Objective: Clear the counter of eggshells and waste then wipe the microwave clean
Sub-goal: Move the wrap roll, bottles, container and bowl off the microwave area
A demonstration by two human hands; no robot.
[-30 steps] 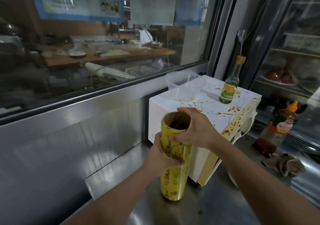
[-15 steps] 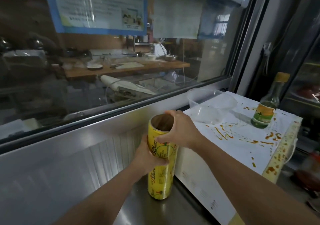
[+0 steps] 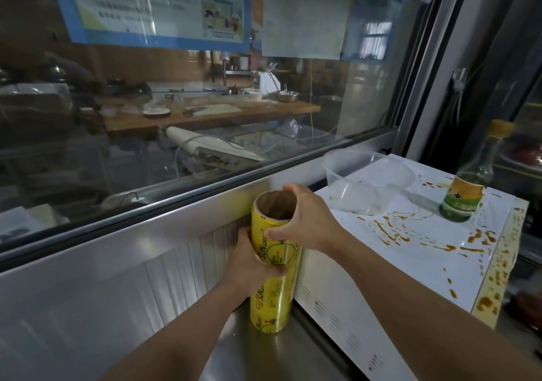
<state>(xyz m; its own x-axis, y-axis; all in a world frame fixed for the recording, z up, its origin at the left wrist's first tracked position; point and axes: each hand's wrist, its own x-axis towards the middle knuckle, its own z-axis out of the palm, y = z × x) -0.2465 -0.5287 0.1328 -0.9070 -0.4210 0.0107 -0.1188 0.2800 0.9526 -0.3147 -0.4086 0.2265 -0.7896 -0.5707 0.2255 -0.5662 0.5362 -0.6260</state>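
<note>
A yellow roll of cling wrap (image 3: 271,307) stands upright on the steel counter (image 3: 258,357), against the left side of the white microwave (image 3: 416,263). My left hand (image 3: 249,266) wraps around the roll's middle. My right hand (image 3: 305,219) grips its open cardboard top. Orange-brown sauce splatter (image 3: 393,231) covers the microwave's top and front right edge. No eggshells are in view.
On the microwave stand a clear plastic container (image 3: 366,181) and a green glass bottle (image 3: 466,187) with a yellow cap. A steel wall panel (image 3: 117,278) and a large window (image 3: 176,102) rise behind the counter. A glass-door fridge (image 3: 522,87) is at the right.
The roll has moved left and back with both hands, from in front of the microwave to beside its left wall. My view has swung left and closer.
</note>
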